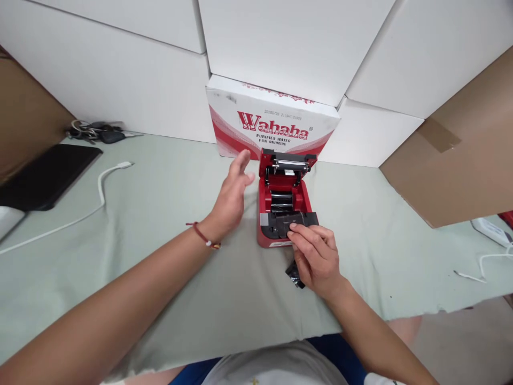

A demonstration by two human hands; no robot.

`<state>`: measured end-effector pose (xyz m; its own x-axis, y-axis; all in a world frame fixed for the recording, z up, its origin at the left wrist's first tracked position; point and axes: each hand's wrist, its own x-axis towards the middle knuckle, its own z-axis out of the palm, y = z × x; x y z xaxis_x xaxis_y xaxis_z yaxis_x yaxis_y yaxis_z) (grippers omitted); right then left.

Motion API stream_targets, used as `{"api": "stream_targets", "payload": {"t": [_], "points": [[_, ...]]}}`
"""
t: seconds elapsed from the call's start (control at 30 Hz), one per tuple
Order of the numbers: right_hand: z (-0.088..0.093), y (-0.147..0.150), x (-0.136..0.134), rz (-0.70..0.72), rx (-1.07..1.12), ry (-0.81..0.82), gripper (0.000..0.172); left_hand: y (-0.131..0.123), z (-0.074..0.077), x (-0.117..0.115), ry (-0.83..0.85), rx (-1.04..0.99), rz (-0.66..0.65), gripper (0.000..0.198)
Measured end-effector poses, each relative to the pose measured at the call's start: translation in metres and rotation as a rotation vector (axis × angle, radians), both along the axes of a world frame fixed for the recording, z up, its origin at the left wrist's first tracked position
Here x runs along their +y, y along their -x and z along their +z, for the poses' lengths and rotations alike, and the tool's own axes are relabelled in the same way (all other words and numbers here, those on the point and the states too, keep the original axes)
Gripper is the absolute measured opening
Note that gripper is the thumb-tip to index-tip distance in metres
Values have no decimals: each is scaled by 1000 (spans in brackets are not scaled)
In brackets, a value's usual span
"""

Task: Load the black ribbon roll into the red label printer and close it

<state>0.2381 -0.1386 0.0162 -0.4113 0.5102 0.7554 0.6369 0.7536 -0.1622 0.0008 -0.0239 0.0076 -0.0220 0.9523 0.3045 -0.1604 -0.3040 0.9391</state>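
Note:
A small red printer-like device stands on the pale green cloth with its lid tipped up, and black rollers show inside. My right hand is closed on a black cartridge part lying across the device's front opening. A small black piece peeks out beneath that hand on the cloth. My left hand hovers just left of the device, fingers stretched and apart, holding nothing. A red cord bracelet circles that wrist.
A red and white Wahaha water carton stands right behind the device, among stacked white boxes. A brown cardboard box sits right. At left lie a black tablet, a white cable and keys. A power strip lies far right.

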Motion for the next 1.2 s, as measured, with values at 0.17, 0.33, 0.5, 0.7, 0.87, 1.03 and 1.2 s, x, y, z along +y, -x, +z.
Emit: {"api": "stream_targets", "payload": {"t": [0.17, 0.33, 0.5, 0.7, 0.87, 1.03, 1.2], "points": [[3, -2, -4, 17, 16, 55, 65, -3, 32, -1, -61, 25, -59, 52], [6, -6, -6, 40, 14, 102, 67, 10, 14, -39, -245, 225, -50, 53], [7, -8, -8, 64, 23, 136, 61, 14, -2, -52, -403, 369, 29, 48], [9, -7, -7, 64, 30, 117, 61, 11, -1, -49, -473, 473, 38, 32], [12, -7, -6, 59, 28, 122, 66, 13, -4, -48, -365, 442, -83, 20], [12, -7, -6, 63, 34, 121, 64, 12, -13, -46, -165, 275, -163, 75], [13, -8, -7, 49, 31, 138, 65, 4, -23, -45, 82, 57, -327, 119]]}}
